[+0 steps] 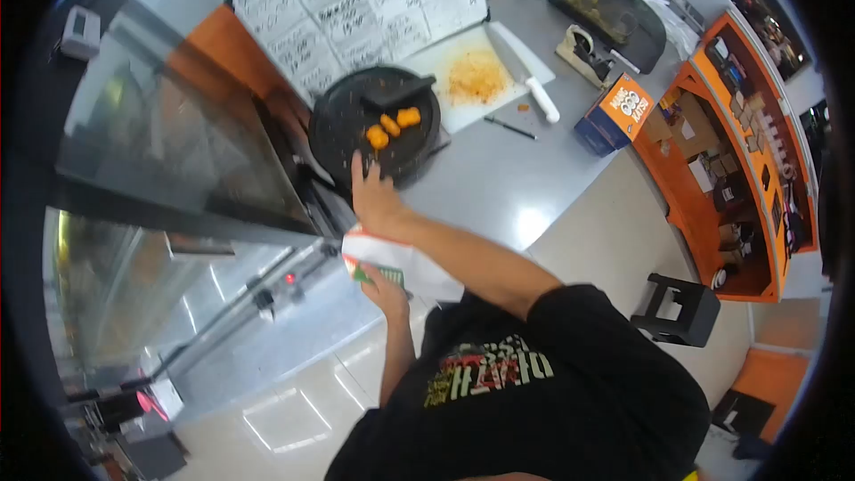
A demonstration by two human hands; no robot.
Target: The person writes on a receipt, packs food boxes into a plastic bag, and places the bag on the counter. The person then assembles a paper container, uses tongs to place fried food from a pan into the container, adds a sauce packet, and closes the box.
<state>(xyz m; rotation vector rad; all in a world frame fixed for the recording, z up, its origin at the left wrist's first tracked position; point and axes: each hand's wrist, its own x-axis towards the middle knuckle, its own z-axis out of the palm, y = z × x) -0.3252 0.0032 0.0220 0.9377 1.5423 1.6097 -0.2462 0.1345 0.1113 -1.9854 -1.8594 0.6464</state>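
My left hand (386, 292) grips a white paper bag (419, 269) with orange and green print, held in front of my body. Over the near edge of a round black pan (334, 116) reaches my right hand (378, 199), index finger stretched out and nothing visible in its grasp. Several orange fried pieces (378, 137) lie in the pan, a little beyond my fingertips. A flat black utensil (401, 94) also rests in it, its exact kind unclear. The bag's mouth is partly covered by my right wrist and forearm.
Right of the pan, a white cutting board (445, 116) with orange crumbs carries a large knife (521, 71). A pen (510, 128), an orange-blue box (616, 114) and a tape dispenser (583, 55) stand nearby. A glass cabinet (178, 125) borders the left. A black stool (677, 310) stands right.
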